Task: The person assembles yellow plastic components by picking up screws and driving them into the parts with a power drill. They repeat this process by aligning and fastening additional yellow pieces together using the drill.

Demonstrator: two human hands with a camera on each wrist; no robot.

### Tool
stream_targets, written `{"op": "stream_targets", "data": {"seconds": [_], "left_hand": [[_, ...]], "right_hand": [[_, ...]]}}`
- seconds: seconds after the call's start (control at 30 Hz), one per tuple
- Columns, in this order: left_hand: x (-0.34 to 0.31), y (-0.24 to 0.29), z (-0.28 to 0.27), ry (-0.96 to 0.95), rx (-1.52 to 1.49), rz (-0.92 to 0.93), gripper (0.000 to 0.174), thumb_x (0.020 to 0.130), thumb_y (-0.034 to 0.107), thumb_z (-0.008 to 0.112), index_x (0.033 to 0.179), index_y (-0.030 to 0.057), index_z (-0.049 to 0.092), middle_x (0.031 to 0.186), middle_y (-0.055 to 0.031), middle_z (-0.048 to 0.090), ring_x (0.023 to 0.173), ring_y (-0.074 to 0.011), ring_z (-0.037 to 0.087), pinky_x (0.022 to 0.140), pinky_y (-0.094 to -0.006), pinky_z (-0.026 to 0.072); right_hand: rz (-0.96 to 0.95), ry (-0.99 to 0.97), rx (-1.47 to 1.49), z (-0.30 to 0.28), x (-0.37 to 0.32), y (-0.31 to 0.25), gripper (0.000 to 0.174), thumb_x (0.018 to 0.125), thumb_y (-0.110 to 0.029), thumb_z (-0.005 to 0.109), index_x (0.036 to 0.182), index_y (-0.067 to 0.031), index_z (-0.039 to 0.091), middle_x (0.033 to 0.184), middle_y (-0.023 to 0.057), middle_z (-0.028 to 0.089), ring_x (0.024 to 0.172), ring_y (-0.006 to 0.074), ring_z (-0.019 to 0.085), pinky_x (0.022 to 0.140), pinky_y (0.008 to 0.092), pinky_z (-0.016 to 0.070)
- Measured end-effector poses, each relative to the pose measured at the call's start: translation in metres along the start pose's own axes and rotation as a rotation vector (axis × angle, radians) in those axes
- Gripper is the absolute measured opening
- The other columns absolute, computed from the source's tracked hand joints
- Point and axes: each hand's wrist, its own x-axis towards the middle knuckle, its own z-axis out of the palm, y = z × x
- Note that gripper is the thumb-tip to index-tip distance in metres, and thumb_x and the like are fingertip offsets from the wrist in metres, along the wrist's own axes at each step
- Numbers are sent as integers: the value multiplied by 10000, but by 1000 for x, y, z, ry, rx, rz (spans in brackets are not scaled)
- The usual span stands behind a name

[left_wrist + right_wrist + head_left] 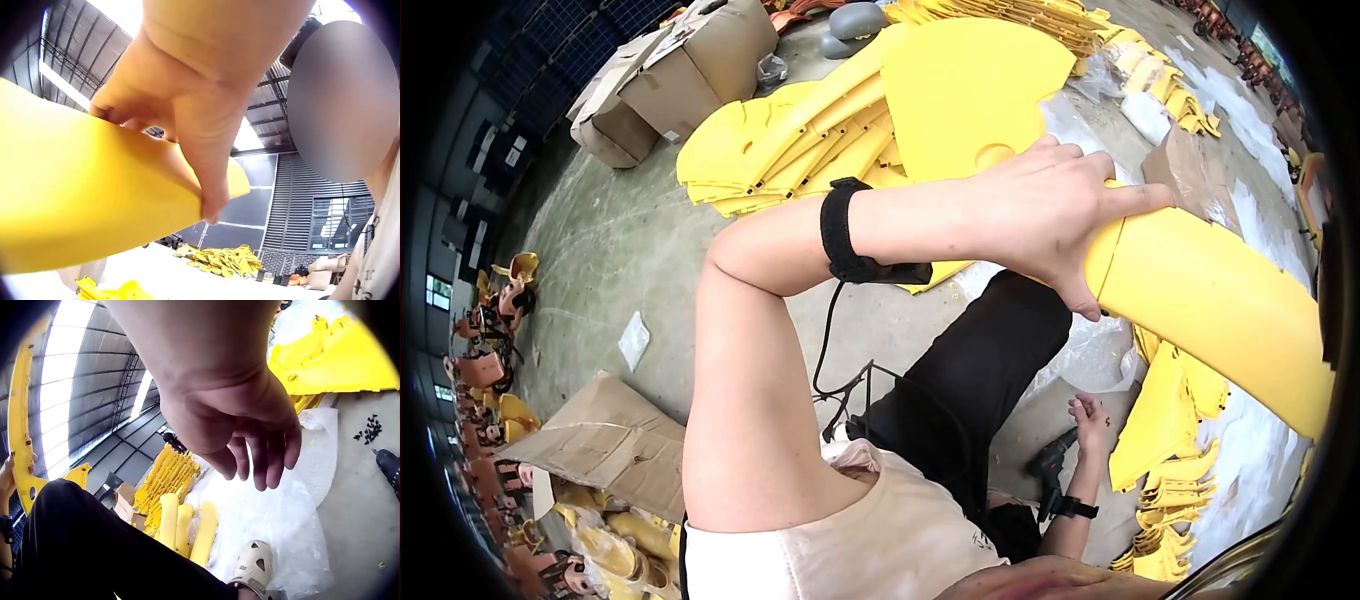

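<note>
My left hand (1050, 205) grips a long curved yellow panel (1215, 300), thumb on one side and fingers over the other. In the left wrist view, the left hand (181, 106) has its thumb against the smooth face of the panel (81, 187). A wide yellow panel (970, 90) with a round hole lies beyond the hand; whether the two are joined, I cannot tell. Low in the head view, my right hand (1090, 420) is empty beside a dark power drill (1052, 465). The right wrist view shows the right hand (237, 419) with loosely bent fingers above plastic sheeting (281, 512).
Stacked yellow panels (800, 150) lie near cardboard boxes (690, 75). More yellow parts (1165, 430) are beside my leg. Small black pieces (370, 429) are on the floor near the drill tip (387, 465). A clog-covered foot (253, 565) rests on the sheeting.
</note>
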Motion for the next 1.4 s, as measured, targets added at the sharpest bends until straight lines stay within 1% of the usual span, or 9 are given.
{"op": "stream_targets", "data": {"seconds": [0.27, 0.33, 0.73, 0.87, 1.03, 1.13, 1.2, 1.27, 1.4], "left_hand": [[-27, -49, -3, 103, 526, -99, 949, 582, 499, 830, 1418, 287, 434, 907, -125, 566, 866, -313, 592, 801, -405, 407], [-39, -68, -8, 8, 549, -276, 985, 574, 498, 835, 1435, 280, 408, 943, -133, 571, 906, -317, 593, 815, -404, 411], [-177, -243, -51, -17, 489, -715, 1092, 564, 421, 863, 1492, 273, 307, 1141, -159, 592, 1106, -337, 569, 961, -445, 414], [-203, -312, -77, 102, 404, -781, 1118, 551, 379, 883, 1496, 199, 313, 1246, -202, 576, 1179, -335, 555, 1011, -399, 428], [-206, -360, -122, 129, 132, -842, 1109, 564, 276, 897, 1502, 201, 310, 1299, -199, 554, 1226, -311, 535, 1040, -384, 424], [-238, -415, -116, 25, 424, -931, 1096, 576, 241, 890, 1504, 251, 306, 1367, -205, 504, 1261, -324, 506, 1053, -389, 420], [-268, -465, -91, -147, 427, -1170, 1056, 664, 293, 837, 1525, 303, 225, 1543, -230, 244, 1380, -367, 356, 1124, -392, 334], [-266, -460, -54, -18, 344, -1449, 1056, 694, 349, 812, 1534, 306, 175, 1584, -226, 83, 1426, -365, 265, 1148, -389, 287], [-286, -447, -48, 202, 172, -1286, 1032, 693, 323, 819, 1532, 223, 224, 1578, -231, 108, 1452, -325, 209, 1158, -378, 247]], "right_hand": [[-65, -67, -107, -1, 15, 52, 230, 914, -76, 608, 1113, 37, 591, 996, 94, 644, 908, 170, 637, 773, 280, 519], [-56, -74, -115, 0, 12, 51, 242, 915, -79, 607, 1125, 40, 589, 1009, 96, 646, 914, 173, 636, 781, 285, 518], [20, -73, -179, 0, 4, 69, 235, 894, -69, 619, 1096, 52, 603, 993, 137, 672, 940, 199, 642, 859, 315, 502], [7, -12, -184, -4, -2, 71, 253, 878, -69, 630, 1098, 55, 605, 1010, 157, 681, 947, 210, 648, 868, 328, 501], [2, -11, -257, -5, -5, 76, 241, 886, -72, 625, 1099, 35, 588, 981, 91, 645, 932, 177, 623, 834, 307, 492], [-9, -14, -291, 0, -10, 83, 237, 879, -76, 631, 1087, 31, 595, 975, 96, 649, 931, 179, 626, 833, 310, 494], [-28, -17, -306, 6, -11, 82, 235, 875, -79, 634, 1081, 29, 599, 975, 104, 655, 927, 180, 629, 831, 312, 496], [4, -32, -372, 15, -22, 66, 247, 862, -86, 642, 1077, 30, 607, 959, 120, 671, 903, 190, 642, 820, 320, 506], [46, -63, -359, 17, -30, 49, 288, 846, -127, 649, 1096, 16, 637, 974, 204, 694, 915, 299, 681, 823, 369, 527]]}}
